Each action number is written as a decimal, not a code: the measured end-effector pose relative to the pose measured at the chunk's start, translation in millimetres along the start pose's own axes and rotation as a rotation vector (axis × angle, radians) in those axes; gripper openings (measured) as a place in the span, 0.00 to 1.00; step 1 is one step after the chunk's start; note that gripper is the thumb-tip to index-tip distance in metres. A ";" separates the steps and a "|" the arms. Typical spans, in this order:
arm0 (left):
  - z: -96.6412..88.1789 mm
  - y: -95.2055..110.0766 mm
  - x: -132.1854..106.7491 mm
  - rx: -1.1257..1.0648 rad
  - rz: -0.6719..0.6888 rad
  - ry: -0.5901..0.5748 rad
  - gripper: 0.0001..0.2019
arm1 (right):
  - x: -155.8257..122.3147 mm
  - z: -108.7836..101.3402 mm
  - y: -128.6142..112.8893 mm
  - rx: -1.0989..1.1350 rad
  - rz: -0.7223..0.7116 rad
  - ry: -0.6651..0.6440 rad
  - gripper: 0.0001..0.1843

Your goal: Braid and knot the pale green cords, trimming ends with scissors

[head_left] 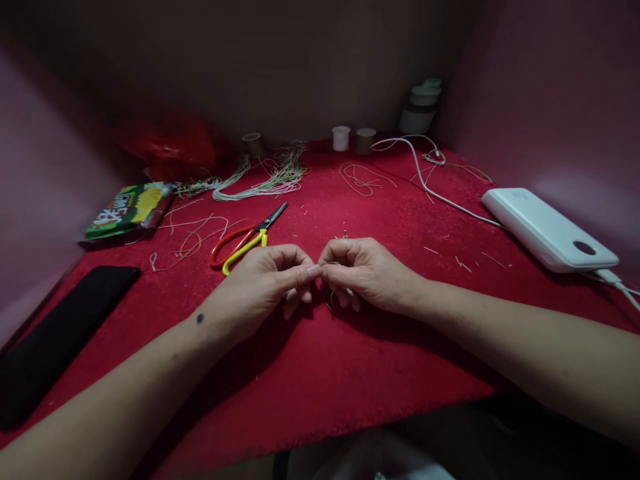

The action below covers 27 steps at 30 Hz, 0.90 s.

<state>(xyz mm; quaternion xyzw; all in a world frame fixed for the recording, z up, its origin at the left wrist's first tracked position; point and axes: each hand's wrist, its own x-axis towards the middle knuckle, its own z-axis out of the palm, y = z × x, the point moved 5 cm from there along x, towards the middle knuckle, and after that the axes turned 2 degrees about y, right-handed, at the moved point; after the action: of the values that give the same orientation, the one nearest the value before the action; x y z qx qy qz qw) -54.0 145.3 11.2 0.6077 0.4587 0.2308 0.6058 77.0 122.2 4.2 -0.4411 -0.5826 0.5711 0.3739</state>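
My left hand (270, 277) and my right hand (363, 270) meet fingertip to fingertip over the middle of the red table (310, 373). Both are pinched shut on a thin beige cord (331, 265) held between them; only short bits of it show between the fingers and below my right hand. Red and yellow scissors (245, 240) lie just behind my left hand, blades pointing away to the right.
A bundle of pale cords (265, 180) and loose strands (363, 179) lie at the back, with small spools (341, 137) by the wall. A white power bank (547, 230) with cable sits right. A snack packet (131, 209) and black case (60, 333) lie left.
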 end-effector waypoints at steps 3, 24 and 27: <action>1.5 -1.7 0.6 -0.063 0.009 -0.004 0.10 | -0.5 -0.8 0.3 0.041 -0.008 0.007 0.07; 4.3 2.4 -2.3 -0.150 -0.016 0.067 0.09 | 0.7 -2.1 3.9 0.100 -0.024 0.010 0.04; 3.7 3.1 -3.4 -0.142 -0.017 0.090 0.08 | 1.3 -2.7 4.0 0.108 -0.012 0.024 0.04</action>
<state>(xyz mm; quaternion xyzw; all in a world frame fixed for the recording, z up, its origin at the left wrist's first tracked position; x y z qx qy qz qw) -51.6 141.1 14.5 0.5485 0.4730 0.2845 0.6280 79.5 124.2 0.3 -0.4236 -0.5490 0.5940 0.4078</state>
